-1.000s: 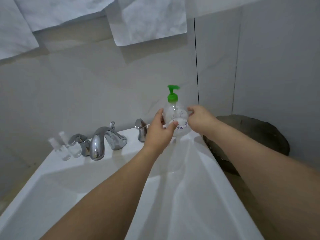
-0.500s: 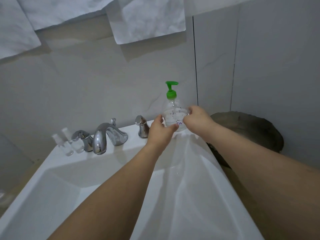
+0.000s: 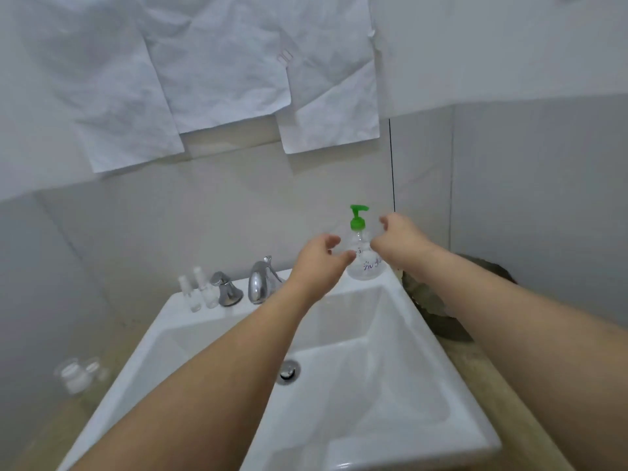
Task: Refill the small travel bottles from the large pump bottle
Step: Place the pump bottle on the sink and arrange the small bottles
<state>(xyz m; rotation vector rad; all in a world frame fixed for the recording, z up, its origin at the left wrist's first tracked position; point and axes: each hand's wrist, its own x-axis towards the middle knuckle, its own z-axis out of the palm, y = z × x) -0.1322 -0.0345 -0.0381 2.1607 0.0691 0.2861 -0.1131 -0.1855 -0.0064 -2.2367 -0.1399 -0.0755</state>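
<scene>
**Pump bottle at the far right corner of the basin, hands apart on either side**

Clear plastic pump bottle with green pump head [image 3: 363,263] upright on the far right corner of the white ceramic basin [image 3: 452,396], handwriting on its belly. Left hand [image 3: 319,263] just left of the bottle, fingers loosely spread, thumb tip at or almost at the bottle wall; contact not certain. Right hand [image 3: 399,237] just right of the pump neck, fingers loosely curled, gripping nothing. Two small clear travel bottles with pale caps [image 3: 198,294] on the far left of the basin ledge, well apart from the pump bottle.

Handling, as judged: thin rounded plastic, light, likely to give under a squeeze and to slip if wet; contents appear low. Best hold around the wide belly, or at the narrow neck under the green collar for unscrewing. Top-heavy pump, so easily tipped into the bowl.

Surroundings: chrome tap with two lever handles [image 3: 260,283] between the travel bottles and the pump bottle, in the path of any carry along the ledge. Dark rough object [image 3: 438,307] on the counter right of the basin. Blurred pale jars [image 3: 76,377] on the counter left of the basin. Crumpled white paper sheets [image 3: 217,73] on the wall above.
</scene>
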